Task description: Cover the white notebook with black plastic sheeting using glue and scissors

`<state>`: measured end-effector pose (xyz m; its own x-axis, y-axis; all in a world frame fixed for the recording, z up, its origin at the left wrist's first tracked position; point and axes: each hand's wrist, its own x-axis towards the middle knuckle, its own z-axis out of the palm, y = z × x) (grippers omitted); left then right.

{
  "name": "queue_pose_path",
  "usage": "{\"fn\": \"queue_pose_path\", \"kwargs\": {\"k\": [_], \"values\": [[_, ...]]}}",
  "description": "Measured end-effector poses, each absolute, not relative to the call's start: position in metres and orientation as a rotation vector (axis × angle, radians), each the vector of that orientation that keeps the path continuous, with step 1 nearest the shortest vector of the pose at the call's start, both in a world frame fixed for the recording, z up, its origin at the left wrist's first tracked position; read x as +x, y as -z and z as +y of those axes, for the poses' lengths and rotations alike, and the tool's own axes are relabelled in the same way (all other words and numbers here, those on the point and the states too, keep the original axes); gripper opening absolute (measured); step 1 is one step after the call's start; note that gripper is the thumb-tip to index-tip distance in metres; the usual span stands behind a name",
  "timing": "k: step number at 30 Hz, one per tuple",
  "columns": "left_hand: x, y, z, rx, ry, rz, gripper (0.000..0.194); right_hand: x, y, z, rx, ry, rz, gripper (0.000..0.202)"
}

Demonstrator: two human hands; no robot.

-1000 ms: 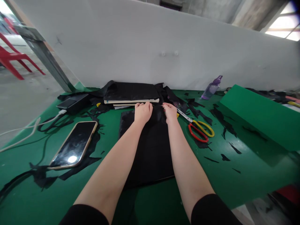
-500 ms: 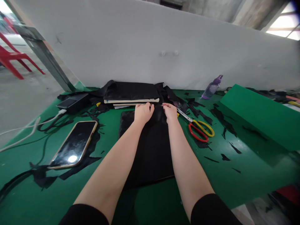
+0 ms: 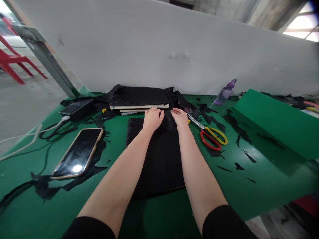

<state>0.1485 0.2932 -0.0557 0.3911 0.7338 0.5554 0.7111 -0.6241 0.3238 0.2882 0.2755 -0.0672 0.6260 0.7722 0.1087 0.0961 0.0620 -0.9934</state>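
Note:
A flat black fabric-covered panel (image 3: 161, 162) lies on the green table in front of me. Both hands are at its far edge. My left hand (image 3: 152, 119) rests there with fingers curled down over the black fabric. Beside it, my right hand (image 3: 179, 118) pinches the fabric at the far edge between thumb and fingers. The fingertips partly hide the gripped edge. Just beyond is a stack of black covered boards (image 3: 139, 96) with pale edges. Scissors (image 3: 211, 137) with one red and one yellow handle lie right of my right hand, blades towards the fabric scraps.
A phone (image 3: 79, 152) lies at left, near a black power bank (image 3: 78, 109) with a white cable. Black scraps (image 3: 238, 127) are scattered about. A purple spray bottle (image 3: 225, 93) leans by the white wall, left of a green box-like block (image 3: 276, 122). A red chair (image 3: 17, 59) stands beyond.
My right hand has shifted slightly up and left along the far edge, its fingers a little straighter. The left hand has barely moved.

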Motion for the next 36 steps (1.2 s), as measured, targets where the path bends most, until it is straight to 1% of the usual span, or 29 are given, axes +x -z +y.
{"fn": "queue_pose_path", "kwargs": {"k": [4, 6, 9, 12, 15, 19, 21, 23, 28, 33, 36], "values": [[0.149, 0.056, 0.293, 2.575, -1.060, 1.291, 0.024, 0.291, 0.067, 0.275, -1.522, -0.494, -0.839, 0.036], [0.149, 0.056, 0.293, 2.580, -1.061, 1.236, 0.021, 0.292, 0.066, 0.274, -1.576, -0.420, -0.879, 0.037], [0.149, 0.056, 0.293, 2.592, -1.069, 1.125, 0.016, 0.291, 0.061, 0.271, -1.665, -0.310, -0.938, 0.030], [0.150, 0.057, 0.294, 2.596, -1.079, 1.014, 0.016, 0.289, 0.054, 0.268, -1.747, -0.251, -0.999, 0.021], [0.150, 0.059, 0.298, 2.582, -1.096, 0.949, 0.018, 0.287, 0.045, 0.264, -1.798, -0.246, -1.062, 0.025], [0.150, 0.062, 0.302, 2.540, -1.134, 0.909, 0.018, 0.291, 0.036, 0.261, -1.818, -0.328, -1.155, 0.038], [0.149, 0.063, 0.303, 2.516, -1.148, 0.882, 0.018, 0.294, 0.033, 0.260, -1.817, -0.416, -1.206, 0.041], [0.149, 0.065, 0.304, 2.490, -1.158, 0.854, 0.017, 0.298, 0.031, 0.259, -1.813, -0.515, -1.258, 0.038], [0.150, 0.067, 0.308, 2.412, -1.188, 0.809, 0.016, 0.303, 0.030, 0.257, -1.783, -0.699, -1.359, 0.023], [0.152, 0.066, 0.309, 2.356, -1.202, 0.756, 0.019, 0.304, 0.025, 0.252, -1.718, -0.831, -1.412, 0.017], [0.153, 0.066, 0.308, 2.326, -1.219, 0.745, 0.018, 0.306, 0.022, 0.249, -1.702, -0.864, -1.428, 0.015]]}}
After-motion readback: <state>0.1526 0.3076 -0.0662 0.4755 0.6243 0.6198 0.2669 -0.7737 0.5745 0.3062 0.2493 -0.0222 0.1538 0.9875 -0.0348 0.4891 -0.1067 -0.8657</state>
